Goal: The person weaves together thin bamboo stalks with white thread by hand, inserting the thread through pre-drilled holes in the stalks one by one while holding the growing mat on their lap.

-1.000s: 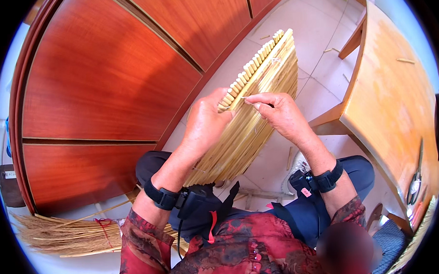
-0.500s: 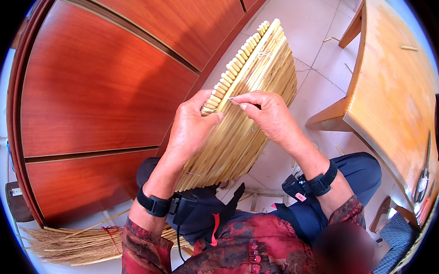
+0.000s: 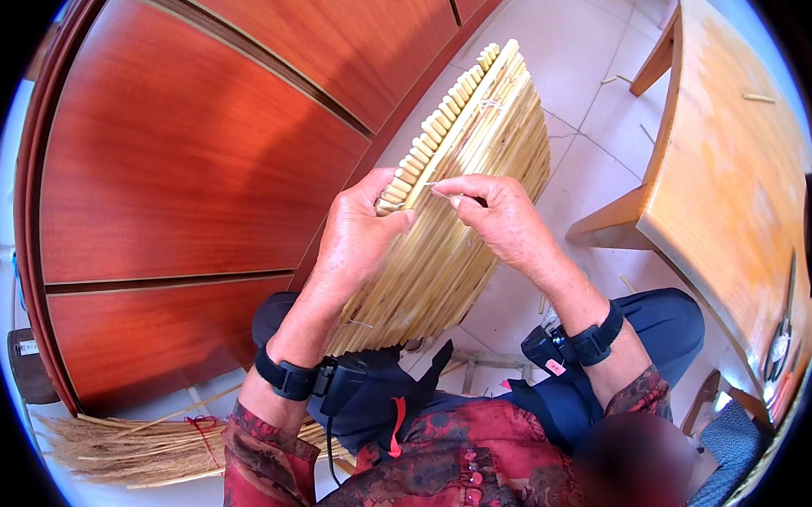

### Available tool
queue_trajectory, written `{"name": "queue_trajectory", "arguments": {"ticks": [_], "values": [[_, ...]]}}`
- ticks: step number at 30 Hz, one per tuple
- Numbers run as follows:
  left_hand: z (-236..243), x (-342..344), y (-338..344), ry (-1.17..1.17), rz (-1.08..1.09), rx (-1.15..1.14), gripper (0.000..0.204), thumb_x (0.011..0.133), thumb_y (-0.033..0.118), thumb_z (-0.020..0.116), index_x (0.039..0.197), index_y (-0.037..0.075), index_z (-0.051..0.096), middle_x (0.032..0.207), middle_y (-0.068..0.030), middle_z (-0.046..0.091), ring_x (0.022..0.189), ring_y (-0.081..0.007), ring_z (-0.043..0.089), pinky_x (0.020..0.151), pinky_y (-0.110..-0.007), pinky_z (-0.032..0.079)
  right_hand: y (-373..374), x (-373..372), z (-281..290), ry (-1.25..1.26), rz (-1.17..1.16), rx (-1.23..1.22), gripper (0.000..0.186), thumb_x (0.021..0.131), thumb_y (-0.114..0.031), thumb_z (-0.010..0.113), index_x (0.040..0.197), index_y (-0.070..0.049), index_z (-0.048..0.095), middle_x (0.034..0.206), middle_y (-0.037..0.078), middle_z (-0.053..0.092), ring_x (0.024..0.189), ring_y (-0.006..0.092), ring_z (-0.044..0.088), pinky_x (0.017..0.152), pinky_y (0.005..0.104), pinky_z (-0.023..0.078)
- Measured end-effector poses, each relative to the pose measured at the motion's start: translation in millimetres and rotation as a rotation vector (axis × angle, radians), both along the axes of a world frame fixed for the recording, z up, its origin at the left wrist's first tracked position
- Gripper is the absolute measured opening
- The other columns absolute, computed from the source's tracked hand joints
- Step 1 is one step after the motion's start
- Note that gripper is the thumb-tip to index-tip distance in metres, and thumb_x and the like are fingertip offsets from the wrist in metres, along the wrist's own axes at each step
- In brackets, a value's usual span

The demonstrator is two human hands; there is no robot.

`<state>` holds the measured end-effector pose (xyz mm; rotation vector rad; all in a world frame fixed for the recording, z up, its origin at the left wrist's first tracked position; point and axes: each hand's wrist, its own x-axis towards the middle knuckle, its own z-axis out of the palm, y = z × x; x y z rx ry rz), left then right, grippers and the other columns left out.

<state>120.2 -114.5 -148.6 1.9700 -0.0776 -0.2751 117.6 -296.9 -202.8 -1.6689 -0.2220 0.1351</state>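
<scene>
A mat of pale straw stalks (image 3: 460,252) stands slanted over my lap, with a row of short rounded stalk ends (image 3: 440,123) along its upper left edge. My left hand (image 3: 360,228) is closed on that edge near its lower part, thumb on the face and fingers mostly hidden behind it. My right hand (image 3: 490,215) pinches a thin pale strand (image 3: 438,190), possibly thread or a needle, against the mat just right of my left thumb. A small white tie (image 3: 487,104) shows higher on the mat.
Red-brown cabinet doors (image 3: 188,154) stand at the left. A light wooden table (image 3: 708,198) at the right holds scissors (image 3: 780,339). A bundle of long broom straws (image 3: 144,446) lies low at the left. Scraps lie on the tiled floor (image 3: 599,157).
Compared with a second ago, the mat and both my hands sit farther left in the picture. Over the last half second they have shifted only slightly, with both grips kept.
</scene>
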Motion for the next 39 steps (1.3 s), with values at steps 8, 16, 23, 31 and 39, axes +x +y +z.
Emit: {"name": "queue_trajectory", "arguments": {"ticks": [8, 16, 23, 31, 39], "values": [[2, -10, -1, -0.050, 0.007, 0.122, 0.039, 0.079, 0.002, 0.061, 0.118, 0.001, 0.060, 0.092, -0.0134, 0.069, 0.084, -0.0134, 0.064, 0.077, -0.031, 0.050, 1, -6, 19, -0.013, -0.035, -0.111, 0.021, 0.085, -0.004, 0.055, 0.100, 0.001, 0.069, 0.092, 0.021, 0.069, 0.088, 0.0330, 0.068, 0.082, 0.0367, 0.052], [16, -36, -10, -0.100, -0.047, 0.191, 0.038, 0.081, -0.003, 0.061, 0.118, 0.000, 0.059, 0.099, -0.0099, 0.067, 0.095, -0.0131, 0.061, 0.087, -0.029, 0.046, -1, -30, 53, -0.017, -0.082, -0.352, 0.014, 0.084, -0.005, 0.059, 0.092, 0.002, 0.068, 0.086, 0.023, 0.067, 0.084, 0.0382, 0.066, 0.076, 0.0400, 0.053], [15, -58, -29, -0.223, -0.128, 0.291, 0.039, 0.080, 0.000, 0.061, 0.119, 0.000, 0.058, 0.108, -0.0193, 0.064, 0.103, -0.0288, 0.063, 0.089, -0.034, 0.047, -29, -67, 44, 0.053, -0.106, -0.353, 0.018, 0.085, -0.011, 0.063, 0.096, 0.002, 0.064, 0.081, 0.024, 0.065, 0.083, 0.0399, 0.064, 0.074, 0.0423, 0.050], [13, -83, -31, -0.340, -0.093, 0.438, 0.039, 0.078, 0.001, 0.063, 0.117, 0.000, 0.057, 0.110, -0.0189, 0.061, 0.102, -0.0370, 0.061, 0.086, -0.038, 0.049, -39, -95, 45, 0.060, -0.082, -0.402, 0.010, 0.090, -0.015, 0.061, 0.093, -0.005, 0.062, 0.074, 0.020, 0.063, 0.071, 0.0378, 0.064, 0.065, 0.0414, 0.050], [14, -87, -37, -0.374, -0.102, 0.443, 0.041, 0.077, 0.001, 0.066, 0.116, 0.001, 0.055, 0.108, -0.0187, 0.060, 0.100, -0.0401, 0.059, 0.083, -0.041, 0.049, -39, -103, 40, 0.062, -0.110, -0.422, 0.010, 0.090, -0.015, 0.061, 0.097, -0.007, 0.062, 0.076, 0.021, 0.063, 0.075, 0.0398, 0.064, 0.062, 0.0441, 0.050]]}}
